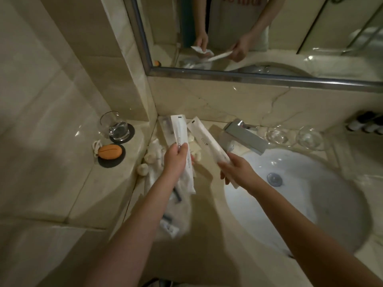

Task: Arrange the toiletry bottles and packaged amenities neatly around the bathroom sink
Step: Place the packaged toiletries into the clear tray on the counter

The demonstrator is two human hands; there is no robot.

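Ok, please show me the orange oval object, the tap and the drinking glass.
orange oval object (109, 151): head view, middle of its top
tap (246, 139): head view, top of the spout
drinking glass (118, 131): head view, its thick base

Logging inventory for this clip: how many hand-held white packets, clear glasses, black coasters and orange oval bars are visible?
Hand-held white packets: 2
Clear glasses: 3
Black coasters: 2
Orange oval bar: 1
Total: 8
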